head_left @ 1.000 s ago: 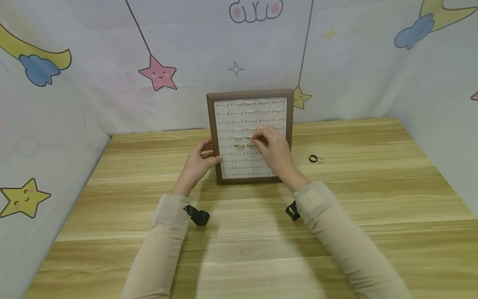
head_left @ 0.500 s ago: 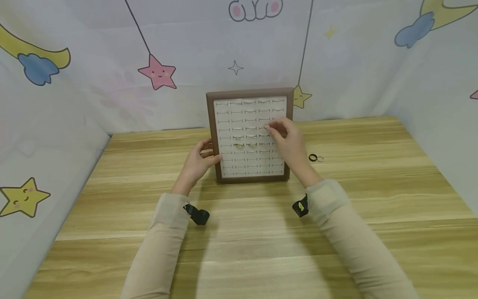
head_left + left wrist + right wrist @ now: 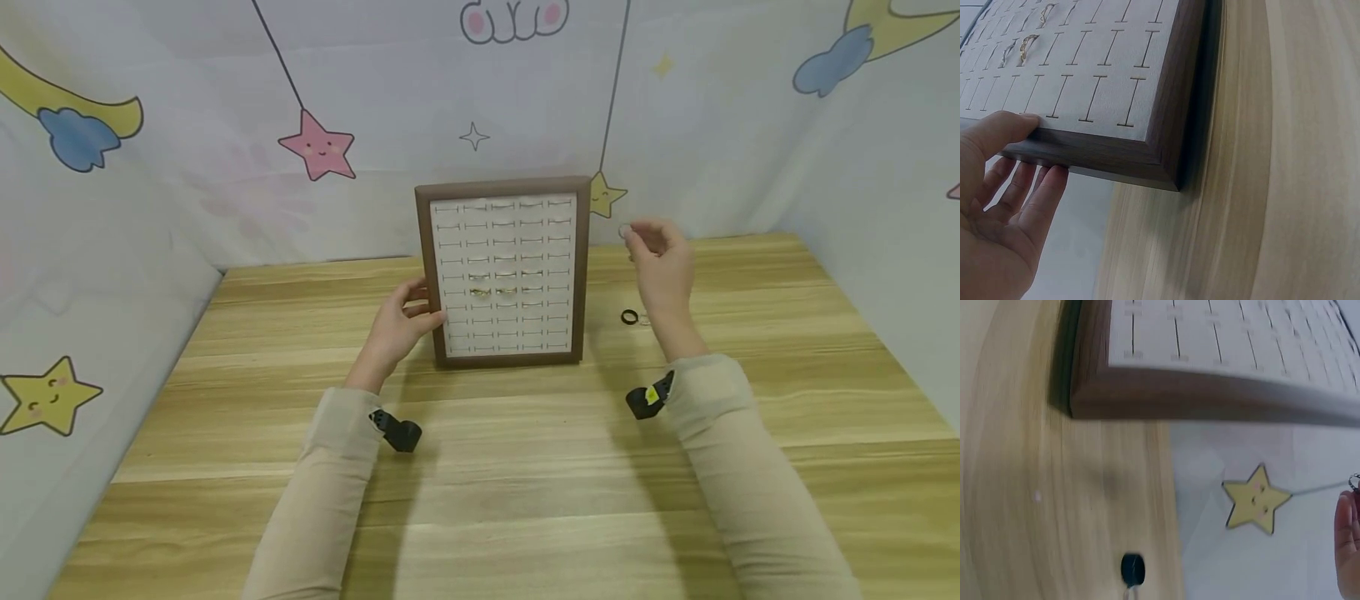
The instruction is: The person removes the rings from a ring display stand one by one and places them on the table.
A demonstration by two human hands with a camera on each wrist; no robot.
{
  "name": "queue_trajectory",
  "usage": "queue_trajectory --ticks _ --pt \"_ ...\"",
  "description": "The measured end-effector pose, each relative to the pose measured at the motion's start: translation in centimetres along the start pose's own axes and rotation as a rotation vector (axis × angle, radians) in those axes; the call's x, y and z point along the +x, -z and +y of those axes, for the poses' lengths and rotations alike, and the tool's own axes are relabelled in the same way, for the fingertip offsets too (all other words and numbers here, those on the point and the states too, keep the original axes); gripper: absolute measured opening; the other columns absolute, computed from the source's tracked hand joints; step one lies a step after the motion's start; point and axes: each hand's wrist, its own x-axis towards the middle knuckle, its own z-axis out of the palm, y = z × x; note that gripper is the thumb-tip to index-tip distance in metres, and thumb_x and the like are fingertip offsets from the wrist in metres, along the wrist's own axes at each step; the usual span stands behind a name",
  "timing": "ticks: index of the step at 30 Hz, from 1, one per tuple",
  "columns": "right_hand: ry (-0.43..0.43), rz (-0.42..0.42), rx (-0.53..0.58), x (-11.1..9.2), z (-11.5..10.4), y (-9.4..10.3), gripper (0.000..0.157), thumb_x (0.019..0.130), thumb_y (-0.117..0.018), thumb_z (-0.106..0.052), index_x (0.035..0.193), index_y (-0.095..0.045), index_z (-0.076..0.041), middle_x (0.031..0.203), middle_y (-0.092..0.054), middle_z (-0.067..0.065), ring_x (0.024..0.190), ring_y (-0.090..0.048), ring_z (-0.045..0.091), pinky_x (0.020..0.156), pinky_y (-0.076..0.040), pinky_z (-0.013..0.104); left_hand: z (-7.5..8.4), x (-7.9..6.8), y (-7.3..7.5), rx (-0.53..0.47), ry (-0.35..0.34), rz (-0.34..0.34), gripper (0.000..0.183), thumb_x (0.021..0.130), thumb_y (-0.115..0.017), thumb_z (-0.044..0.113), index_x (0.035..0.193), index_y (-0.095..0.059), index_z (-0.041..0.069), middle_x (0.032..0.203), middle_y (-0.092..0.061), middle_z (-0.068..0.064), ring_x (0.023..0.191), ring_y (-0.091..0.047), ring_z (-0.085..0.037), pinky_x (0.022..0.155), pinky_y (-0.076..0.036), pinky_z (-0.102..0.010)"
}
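- Wood-grained table (image 3: 480, 500) stands before a white backdrop (image 3: 390, 75) printed with stars, moons and clouds.
- Left hand (image 3: 397, 329) holds the left side of the brown-framed display board (image 3: 500, 190), with its thumb on the front edge and its fingers behind.
- Right hand (image 3: 666, 271) is raised to the right of the board, apart from it, and pinches a small light ring (image 3: 1354, 481) between the fingertips.
- The board stands upright on the table, near the backdrop, and its white face has rows of slots.
- Gold-coloured rings (image 3: 480, 292) and silver-coloured rings (image 3: 479, 276) sit in slots around its middle.
- Below the right hand, a black ring (image 3: 1133, 570) lies on the table, just beside a thin pale ring (image 3: 644, 323).
- Both sleeves are beige, and dark devices (image 3: 396, 432) are worn at the wrists.
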Motion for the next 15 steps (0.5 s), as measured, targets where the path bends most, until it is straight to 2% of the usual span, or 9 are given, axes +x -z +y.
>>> queue_trajectory --ticks 6,12,15 --pt "-0.142 -0.001 -0.137 0.7 2.4 2.4 0.034 0.093 -0.062 -0.026 0.113 -0.064 0.000 0.086 -0.057 -0.015 0.073 -0.054 -0.007 0.071 -0.052 0.010 -0.1 0.0 0.0 0.007 -0.001 0.002 0.069 0.090 -0.066 0.013 0.149 -0.029 0.011 0.146 -0.040 -0.013 0.134 -0.045 -0.030 0.107 -0.046 -0.042" --pt "-0.233 -0.109 -0.291 0.7 4.8 4.4 0.036 0.096 -0.058 -0.023 0.120 -0.062 0.003 0.091 -0.057 -0.005 0.066 -0.051 -0.009 0.064 -0.049 0.006 0.1 -0.1 0.0 0.015 0.005 -0.002 0.069 0.091 -0.065 0.014 0.149 -0.029 0.012 0.146 -0.040 -0.012 0.135 -0.044 -0.030 0.107 -0.045 -0.042" --pt "-0.275 -0.155 -0.323 0.7 5.7 5.1 0.036 0.096 -0.056 -0.019 0.121 -0.061 0.005 0.096 -0.060 0.003 0.064 -0.053 -0.010 0.064 -0.050 0.006 0.1 -0.1 0.0 0.014 0.008 -0.003 0.069 0.091 -0.065 0.014 0.149 -0.029 0.013 0.146 -0.040 -0.012 0.135 -0.044 -0.030 0.107 -0.045 -0.042"
